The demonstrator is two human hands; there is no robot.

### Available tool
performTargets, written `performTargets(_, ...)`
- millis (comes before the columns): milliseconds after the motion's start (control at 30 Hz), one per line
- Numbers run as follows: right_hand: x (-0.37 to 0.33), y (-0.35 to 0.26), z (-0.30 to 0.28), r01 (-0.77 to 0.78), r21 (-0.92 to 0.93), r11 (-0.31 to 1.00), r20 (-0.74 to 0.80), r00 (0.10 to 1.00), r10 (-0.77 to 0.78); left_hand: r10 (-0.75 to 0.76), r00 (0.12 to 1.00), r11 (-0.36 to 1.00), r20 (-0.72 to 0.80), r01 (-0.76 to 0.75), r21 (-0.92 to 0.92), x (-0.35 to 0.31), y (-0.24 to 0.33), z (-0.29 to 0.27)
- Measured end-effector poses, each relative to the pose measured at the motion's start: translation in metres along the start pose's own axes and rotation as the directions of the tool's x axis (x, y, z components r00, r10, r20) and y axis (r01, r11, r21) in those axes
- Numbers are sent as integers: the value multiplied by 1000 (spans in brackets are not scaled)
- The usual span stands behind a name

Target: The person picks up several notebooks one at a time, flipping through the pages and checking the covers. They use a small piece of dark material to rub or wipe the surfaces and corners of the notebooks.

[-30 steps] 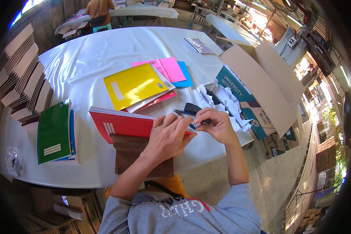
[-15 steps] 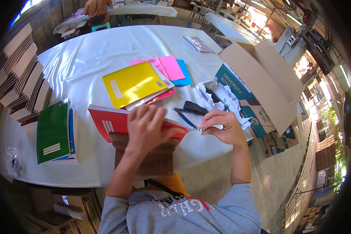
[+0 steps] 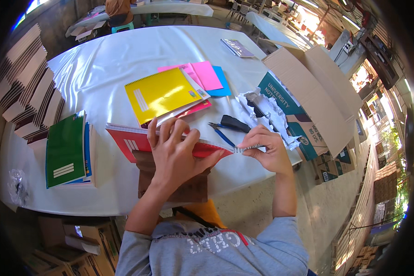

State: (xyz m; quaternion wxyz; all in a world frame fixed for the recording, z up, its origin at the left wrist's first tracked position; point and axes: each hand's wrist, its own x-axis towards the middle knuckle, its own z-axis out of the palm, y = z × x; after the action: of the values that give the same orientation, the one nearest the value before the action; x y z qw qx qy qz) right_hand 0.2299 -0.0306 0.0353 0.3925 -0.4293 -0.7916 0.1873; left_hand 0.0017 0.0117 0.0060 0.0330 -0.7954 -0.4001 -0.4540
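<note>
A red spiral notebook [image 3: 123, 138] leans on edge against a brown cardboard support [image 3: 147, 177] at the table's near side. My left hand [image 3: 175, 148] grips its upper edge, fingers over the back and thumb along the red cover. At the notebook's right corner, my right hand [image 3: 269, 151] pinches a wire spiral coil [image 3: 251, 147] that sticks out from the edge. Blue-handled pliers [image 3: 223, 135] lie just beyond the right hand, touching a black object [image 3: 234, 123] whose kind I cannot make out.
Yellow [image 3: 158, 95] and pink notebooks [image 3: 208, 76] lie beyond. Green-topped notebooks [image 3: 65, 154] are stacked left, near tall notebook piles [image 3: 30, 85]. Crumpled paper with dark coils [image 3: 264, 110] sits beside an open carton [image 3: 315, 94] at right. Clear plastic [image 3: 17, 186] lies at the left edge.
More of the coil now sticks out at the notebook's right corner, held in my right hand. My left hand's fingers have spread slightly along the notebook's top. The view has shifted a little.
</note>
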Motion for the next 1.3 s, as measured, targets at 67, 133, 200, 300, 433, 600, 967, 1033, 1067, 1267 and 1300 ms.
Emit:
performTargets(67, 0, 1, 1, -18, 25, 1000, -6, 1000, 18, 15, 1000, 1000, -27, -16, -25, 1, 9, 1)
performTargets(133, 0, 0, 7, -249, 62, 967, 50, 968, 246, 55, 998, 996, -25, -57, -66, -5, 13, 8)
performTargets(200, -2, 2, 1, -341, 128, 931, 107, 938, 329, 78, 996, 997, -36, -79, -15, -9, 16, 20)
performTargets(300, 0, -6, 8, -428, 223, 876, 154, 903, 402, 80, 995, 996, -52, -78, 39, -11, 23, 22)
performTargets(433, -7, -11, 16, -277, 108, 955, -36, 959, 283, 37, 994, 999, -99, -37, 3, -13, 20, 30)
performTargets(600, -10, -7, 16, -87, -127, 988, -129, 989, 70, 85, 983, 996, -161, -90, -22, -8, 19, 33)
performTargets(967, 2, -3, 13, -102, 39, 994, 103, 990, 97, 72, 997, 995, -34, -74, -63, -5, 13, 30)
performTargets(1033, 0, 1, 17, -218, 193, 957, 97, 974, 203, 69, 996, 997, -54, -71, -32, -5, 15, 30)
performTargets(1067, -1, 2, 20, -326, 346, 880, 108, 945, 307, 66, 995, 998, -70, -67, -1, -5, 16, 30)
performTargets(1267, -5, 6, 51, -182, 84, 980, -236, 951, 198, 111, 986, 993, -127, -106, 44, -12, 17, 43)
performTargets(1300, -4, 10, 55, -152, 221, 963, -277, 937, 212, 109, 985, 994, -132, -104, 46, -12, 16, 42)
